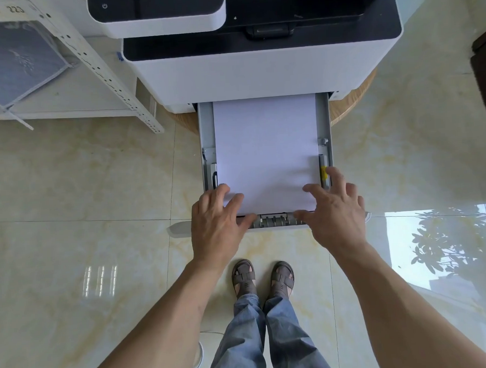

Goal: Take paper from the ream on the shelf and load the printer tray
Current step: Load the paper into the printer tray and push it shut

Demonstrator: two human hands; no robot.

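The flat white stack of paper (pixel 267 151) lies in the pulled-out grey plastic printer tray (pixel 206 129), its long axis running from the tray's near front edge back into the white-and-black printer (pixel 258 70). The left hand (pixel 215 222) and right hand (pixel 336 215), both spread and gripping nothing, rest fingertips on the stack's two near corners. Equally near that front edge, they look placed to square the sheets, then push the tray straight in.
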